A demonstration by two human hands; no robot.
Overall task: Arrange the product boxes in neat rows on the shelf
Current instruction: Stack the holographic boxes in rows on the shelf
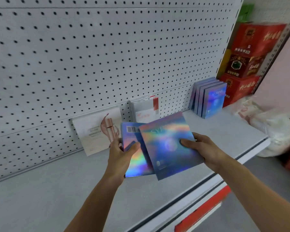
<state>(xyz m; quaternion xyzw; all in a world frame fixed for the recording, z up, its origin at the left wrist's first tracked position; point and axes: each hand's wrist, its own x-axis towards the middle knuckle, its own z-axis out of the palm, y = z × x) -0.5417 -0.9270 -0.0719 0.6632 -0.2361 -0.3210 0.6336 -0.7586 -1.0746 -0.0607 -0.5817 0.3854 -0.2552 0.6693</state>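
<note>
A: Product boxes, the flat holographic blue kind, are what the person is handling: two of them are held above the grey shelf [57,190], in front of its pegboard back [74,56].

B: Who holds which?

A: The left hand [119,158] grips the back-facing box [134,148], barcode up, thumb curled over its face. The right hand [206,151] pinches the front-facing box [167,144], thumb on top and fingers beneath. The front-facing one overlaps the other.

B: So which step is this?

A: It looks like carrying and sorting, neither box being set down yet. A standing row of matching boxes [209,97] sits at the shelf's right end, near the red cartons [244,64].

B: And the next move?

A: Probably the held pair joins that row. That calls for turning the barcode box face-forward, standing each on edge, and sliding it flush against the front one.

B: Anything in the way?

A: A white card box with a lipstick print [97,129] and a clear-cased pack [146,108] lean against the pegboard, well left of the row. A white plastic bag [274,131] lies just off the shelf's right corner.
</note>
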